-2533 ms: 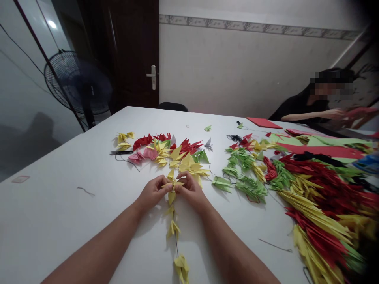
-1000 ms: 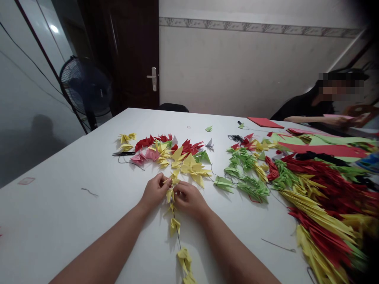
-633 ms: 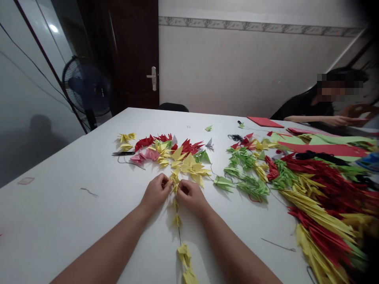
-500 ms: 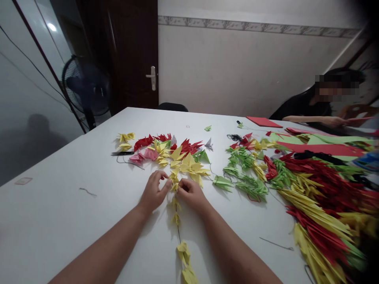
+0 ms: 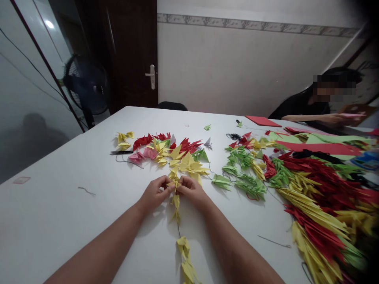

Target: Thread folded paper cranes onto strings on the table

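Observation:
A dark string threaded with folded yellow paper cranes runs down the middle of the table toward me. My left hand (image 5: 156, 193) pinches a yellow paper crane (image 5: 174, 184) on that string from the left. From the right, my right hand (image 5: 191, 190) pinches the same crane, fingertips almost meeting the left ones. Below my hands hang more yellow cranes (image 5: 177, 202) on the string, with larger ones (image 5: 184, 248) nearest me. Just beyond lie yellow cranes (image 5: 189, 163), red cranes (image 5: 186, 146) and pink cranes (image 5: 143, 156).
Scissors (image 5: 121, 152) lie at the left of the cranes. Green cranes (image 5: 251, 187) and a large heap of red cranes (image 5: 316, 177) cover the right side. A person (image 5: 314, 102) sits at the far right holding pink paper. Loose string pieces (image 5: 86, 191) lie on the white table (image 5: 74, 228).
My left fingers have closed in on the crane and both hands now meet at it. Cranes just below have shifted slightly along the string. The other person's hands have moved.

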Demonstrator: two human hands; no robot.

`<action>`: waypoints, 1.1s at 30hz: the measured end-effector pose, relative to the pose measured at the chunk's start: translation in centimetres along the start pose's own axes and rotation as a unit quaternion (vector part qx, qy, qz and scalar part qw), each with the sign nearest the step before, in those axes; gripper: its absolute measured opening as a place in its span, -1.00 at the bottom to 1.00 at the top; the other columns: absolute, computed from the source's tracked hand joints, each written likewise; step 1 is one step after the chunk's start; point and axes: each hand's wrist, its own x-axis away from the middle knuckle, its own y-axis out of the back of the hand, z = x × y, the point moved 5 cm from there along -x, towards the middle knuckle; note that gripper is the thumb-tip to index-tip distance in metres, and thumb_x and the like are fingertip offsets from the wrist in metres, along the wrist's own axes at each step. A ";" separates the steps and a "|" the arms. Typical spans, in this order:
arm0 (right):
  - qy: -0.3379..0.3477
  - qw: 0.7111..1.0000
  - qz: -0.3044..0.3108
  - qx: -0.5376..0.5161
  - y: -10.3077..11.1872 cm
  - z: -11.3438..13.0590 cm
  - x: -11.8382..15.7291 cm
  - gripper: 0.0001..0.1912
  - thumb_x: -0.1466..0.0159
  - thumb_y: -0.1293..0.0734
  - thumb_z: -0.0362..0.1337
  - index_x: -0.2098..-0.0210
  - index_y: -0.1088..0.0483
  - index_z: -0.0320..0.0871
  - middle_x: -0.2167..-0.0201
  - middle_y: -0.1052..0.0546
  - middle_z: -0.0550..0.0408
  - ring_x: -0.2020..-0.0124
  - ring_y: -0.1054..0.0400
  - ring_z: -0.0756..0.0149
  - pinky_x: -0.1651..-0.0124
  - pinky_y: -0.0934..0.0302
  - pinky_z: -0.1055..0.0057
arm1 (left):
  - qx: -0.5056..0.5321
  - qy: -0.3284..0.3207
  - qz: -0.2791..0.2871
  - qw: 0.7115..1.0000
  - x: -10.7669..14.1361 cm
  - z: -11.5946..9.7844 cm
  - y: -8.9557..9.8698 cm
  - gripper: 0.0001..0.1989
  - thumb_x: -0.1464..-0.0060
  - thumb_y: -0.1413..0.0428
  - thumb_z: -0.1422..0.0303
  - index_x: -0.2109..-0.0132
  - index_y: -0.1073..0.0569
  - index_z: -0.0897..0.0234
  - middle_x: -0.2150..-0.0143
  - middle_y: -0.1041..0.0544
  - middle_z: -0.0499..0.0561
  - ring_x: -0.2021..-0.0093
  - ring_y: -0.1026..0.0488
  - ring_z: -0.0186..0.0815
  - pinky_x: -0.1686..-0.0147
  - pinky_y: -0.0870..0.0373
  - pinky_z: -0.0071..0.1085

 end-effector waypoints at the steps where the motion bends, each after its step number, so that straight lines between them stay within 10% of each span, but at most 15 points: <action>1: 0.004 1.000 0.000 -0.002 0.0 0.0 0.0 -0.69 0.03 -0.36 -0.17 0.61 -0.13 -0.15 0.66 -0.32 0.23 0.60 -0.17 0.48 0.50 -0.03 0.51 | 0.000 0.000 0.002 1.000 0.0 0.1 0.0 -0.75 -0.01 -0.02 0.17 0.39 -0.33 0.30 0.45 -0.34 -0.06 0.43 -0.27 -0.37 0.47 -0.21 -0.49; 33: 0.057 0.997 -0.011 -0.046 0.0 0.7 0.1 -0.71 0.09 -0.45 -0.12 0.54 -0.31 -0.15 0.61 -0.40 0.21 0.54 -0.28 0.46 0.44 -0.16 0.47 | 0.164 0.052 0.028 0.985 -0.3 0.2 0.2 -0.57 0.20 -0.16 0.07 0.53 -0.14 0.27 0.49 -0.32 -0.10 0.46 -0.25 -0.41 0.44 -0.18 -0.48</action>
